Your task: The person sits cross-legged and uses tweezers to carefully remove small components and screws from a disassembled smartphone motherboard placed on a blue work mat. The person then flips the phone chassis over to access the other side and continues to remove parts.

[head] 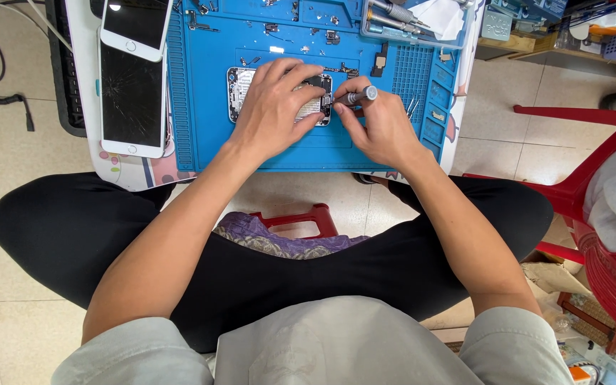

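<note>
Nearest the camera, black-trousered knees frame a red stool [301, 217] with a patterned cloth on it, and both forearms reach forward over them to a blue work mat [286, 153] on a low table.

On the mat lies an opened phone [247, 89], its long axis running left to right. The left hand [276, 107] is spread flat across it, fingers fanned and pressing down. The right hand [379, 128] sits just beside the phone's right end, fingers pressed together around a slim grey screwdriver [356, 95]. The tool lies nearly level, its tip pointing left toward the phone's right edge; the tip seems to touch there, though the fingers hide the exact contact. So the phone lies left of the right-hand grip, and the right hand is the one nearer the working end.

Left of the mat rest two white phones [133, 100], the nearer with a cracked screen. Farther back, small screws and brackets dot the mat, and a clear tray of tools [393, 18] stands at its far right corner. A red plastic chair [607, 214] stands off to the right.
</note>
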